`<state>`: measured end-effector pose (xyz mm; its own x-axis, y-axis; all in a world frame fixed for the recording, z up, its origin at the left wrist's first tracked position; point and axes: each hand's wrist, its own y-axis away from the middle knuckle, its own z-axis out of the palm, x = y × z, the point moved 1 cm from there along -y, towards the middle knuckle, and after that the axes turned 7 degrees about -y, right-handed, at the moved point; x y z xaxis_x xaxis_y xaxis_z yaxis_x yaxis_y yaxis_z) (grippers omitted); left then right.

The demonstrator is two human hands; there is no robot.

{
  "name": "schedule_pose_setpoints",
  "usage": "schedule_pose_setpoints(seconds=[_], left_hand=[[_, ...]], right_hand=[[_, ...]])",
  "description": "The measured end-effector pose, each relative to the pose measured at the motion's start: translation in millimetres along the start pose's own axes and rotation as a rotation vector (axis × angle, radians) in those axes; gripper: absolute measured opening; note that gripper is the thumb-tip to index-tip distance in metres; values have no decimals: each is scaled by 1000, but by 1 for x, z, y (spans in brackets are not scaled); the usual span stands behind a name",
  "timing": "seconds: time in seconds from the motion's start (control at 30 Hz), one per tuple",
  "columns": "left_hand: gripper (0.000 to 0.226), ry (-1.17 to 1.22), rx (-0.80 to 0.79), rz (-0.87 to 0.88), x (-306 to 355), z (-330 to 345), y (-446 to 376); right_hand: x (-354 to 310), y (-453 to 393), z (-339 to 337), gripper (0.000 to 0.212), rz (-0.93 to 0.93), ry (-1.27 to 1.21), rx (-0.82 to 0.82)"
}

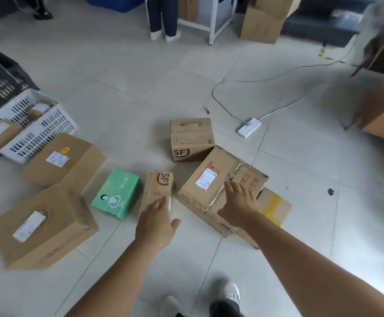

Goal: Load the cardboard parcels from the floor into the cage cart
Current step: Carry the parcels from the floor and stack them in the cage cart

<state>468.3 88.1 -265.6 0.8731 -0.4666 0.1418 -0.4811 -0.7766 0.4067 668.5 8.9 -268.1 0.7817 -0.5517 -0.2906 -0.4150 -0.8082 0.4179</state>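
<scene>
Both my arms reach down: left hand point(155, 221) open-fingered over the small SF parcel point(158, 191), right hand point(240, 205) spread over the taped parcel point(211, 179).

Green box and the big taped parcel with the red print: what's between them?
Head view: one small upright SF parcel stands between the green box and the big taped parcel; the left hand reaches it.

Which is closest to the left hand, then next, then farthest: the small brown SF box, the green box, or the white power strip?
From the left hand, in the head view:
1. Small brown cardboard SF box, right at its fingers.
2. Green cardboard box, just left of that box.
3. White plastic power strip, far off up and right, past the big parcels.
</scene>
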Motion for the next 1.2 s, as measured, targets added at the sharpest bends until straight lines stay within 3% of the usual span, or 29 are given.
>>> schedule_pose_setpoints(seconds=[0.2,0.53,0.8,1.2], left_hand=[[77,-13,-87,10,51,27,-61],[77,-42,-181,-139,130,96,-171],[77,-110,-212,-265,124,180,-260],[92,187,-397,-531,102,360,-339]], right_hand=[[79,-57,-13,89,97,-51,-19],[213,-206,-13,93,59,13,-117],[274,-312,56,92,35,131,-197],[326,-449,183,103,150,127,-183]])
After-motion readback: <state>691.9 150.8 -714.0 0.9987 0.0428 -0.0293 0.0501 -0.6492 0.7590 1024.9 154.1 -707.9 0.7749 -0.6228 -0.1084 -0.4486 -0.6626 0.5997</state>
